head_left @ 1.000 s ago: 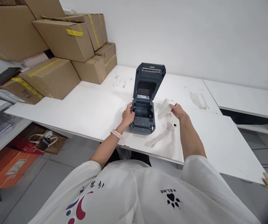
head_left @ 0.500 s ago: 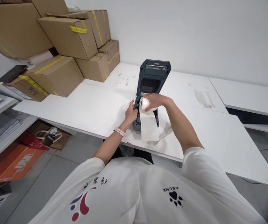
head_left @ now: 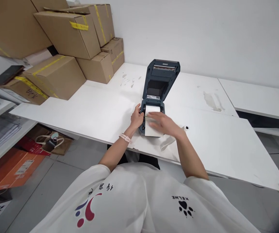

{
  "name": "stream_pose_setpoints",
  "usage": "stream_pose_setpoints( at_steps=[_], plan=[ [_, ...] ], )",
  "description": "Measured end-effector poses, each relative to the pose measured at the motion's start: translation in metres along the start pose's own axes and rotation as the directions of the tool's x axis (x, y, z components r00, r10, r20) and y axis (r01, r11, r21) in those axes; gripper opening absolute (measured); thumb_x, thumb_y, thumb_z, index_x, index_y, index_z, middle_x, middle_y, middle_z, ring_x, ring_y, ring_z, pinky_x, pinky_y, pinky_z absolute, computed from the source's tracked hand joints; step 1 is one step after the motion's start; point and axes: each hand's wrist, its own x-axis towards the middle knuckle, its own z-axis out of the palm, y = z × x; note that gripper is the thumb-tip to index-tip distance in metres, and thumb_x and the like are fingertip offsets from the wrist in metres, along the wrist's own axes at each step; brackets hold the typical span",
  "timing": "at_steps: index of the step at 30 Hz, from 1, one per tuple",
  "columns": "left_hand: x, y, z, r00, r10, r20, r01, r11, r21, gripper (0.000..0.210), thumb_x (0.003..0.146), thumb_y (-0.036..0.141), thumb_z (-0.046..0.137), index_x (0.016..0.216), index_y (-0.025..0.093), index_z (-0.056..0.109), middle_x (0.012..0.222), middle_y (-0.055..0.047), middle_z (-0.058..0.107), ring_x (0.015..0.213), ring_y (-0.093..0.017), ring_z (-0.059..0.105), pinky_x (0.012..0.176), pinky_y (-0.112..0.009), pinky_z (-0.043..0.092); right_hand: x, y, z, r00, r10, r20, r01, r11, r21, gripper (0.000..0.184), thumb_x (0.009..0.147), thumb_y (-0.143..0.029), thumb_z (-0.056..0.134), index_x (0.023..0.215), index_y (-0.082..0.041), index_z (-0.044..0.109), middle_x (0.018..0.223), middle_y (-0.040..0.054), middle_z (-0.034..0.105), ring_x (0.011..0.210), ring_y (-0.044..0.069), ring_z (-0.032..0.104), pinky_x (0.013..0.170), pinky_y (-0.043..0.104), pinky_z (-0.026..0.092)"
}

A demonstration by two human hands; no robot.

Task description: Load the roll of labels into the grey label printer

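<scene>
A dark blue-grey label printer (head_left: pixel 141 129) stands on the white table with its lid (head_left: pixel 157 84) raised. Inside its bay lies a white label roll (head_left: pixel 152 109), and a strip of label paper (head_left: pixel 151 130) runs from it over the printer's front. My left hand (head_left: pixel 136 118) grips the left edge of the printer, thumb toward the inside and fingers along the outer wall. Above the strip, my right hand (head_left: pixel 165 123) has its fingers spread and slightly blurred; whether they touch the paper I cannot tell.
Behind my right wrist is a small white roll with a dark core (head_left: pixel 186 128). A loose piece of paper (head_left: pixel 167 142) lies right of the printer. Cardboard boxes (head_left: pixel 66 32) are stacked at the left, and the table's front edge (head_left: pixel 100 139) runs close to me.
The label roll has gone down into the printer's bay and my right hand has let go of it. That hand has shifted toward me, over the strip. My left hand stays on the printer's side.
</scene>
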Motion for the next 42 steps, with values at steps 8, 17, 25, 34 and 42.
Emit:
stream_pose_setpoints(
  at_steps=[8,17,25,34,42],
  plan=[
    [0.003,-0.005,0.004,1.000,0.016,0.007,-0.015,0.990,-0.139,0.062,0.088,0.017,0.046,0.150,0.019,0.040,0.155,-0.012,0.049,0.139,-0.020,0.052,0.113,-0.035,0.044,-0.033,-0.014,0.045,0.997,0.008,-0.071,-0.009,1.000,-0.015,0.053,0.103,-0.046,0.043,0.153,-0.028,0.046,0.164,0.0055,0.037,0.155,0.027,0.029,0.126,0.053,0.029],
    [0.006,-0.009,0.005,0.998,0.065,0.001,-0.063,0.980,-0.187,0.059,0.085,0.015,0.047,0.143,0.019,0.046,0.151,-0.011,0.054,0.136,-0.020,0.054,0.111,-0.035,0.047,-0.031,-0.030,0.046,0.993,0.080,-0.087,-0.082,0.996,-0.025,0.051,0.102,-0.044,0.045,0.149,-0.027,0.051,0.162,0.0061,0.041,0.153,0.029,0.033,0.119,0.052,0.039],
    [-0.021,-0.007,0.001,0.998,0.017,0.058,-0.007,0.986,-0.164,0.057,0.094,0.037,0.051,0.149,0.022,0.043,0.156,-0.011,0.050,0.139,-0.024,0.052,0.112,-0.037,0.046,-0.037,-0.010,0.023,0.944,0.182,-0.276,-0.021,0.867,0.497,0.043,0.100,-0.053,0.048,0.133,-0.032,0.064,0.146,0.0046,0.061,0.141,0.028,0.052,0.117,0.049,0.043],
    [-0.084,-0.005,-0.010,0.977,-0.075,0.201,0.124,0.963,-0.239,0.099,0.084,0.053,0.070,0.162,0.026,0.016,0.168,-0.009,0.029,0.149,-0.029,0.041,0.116,-0.038,0.045,0.091,0.093,-0.093,0.716,0.442,-0.541,-0.050,0.805,0.592,0.074,0.101,-0.069,0.009,0.161,-0.027,0.019,0.170,0.0057,0.022,0.157,0.022,0.023,0.124,0.042,0.029],
    [-0.075,-0.013,-0.032,0.968,-0.162,0.193,0.219,0.917,-0.333,0.087,0.088,0.070,0.052,0.160,0.031,0.025,0.169,-0.006,0.028,0.154,-0.030,0.032,0.120,-0.042,0.039,0.057,0.045,-0.070,0.658,0.462,-0.595,0.183,0.668,0.721,0.080,0.095,-0.079,0.013,0.122,-0.026,0.066,0.130,0.0035,0.067,0.130,0.023,0.058,0.115,0.044,0.042]
  ],
)
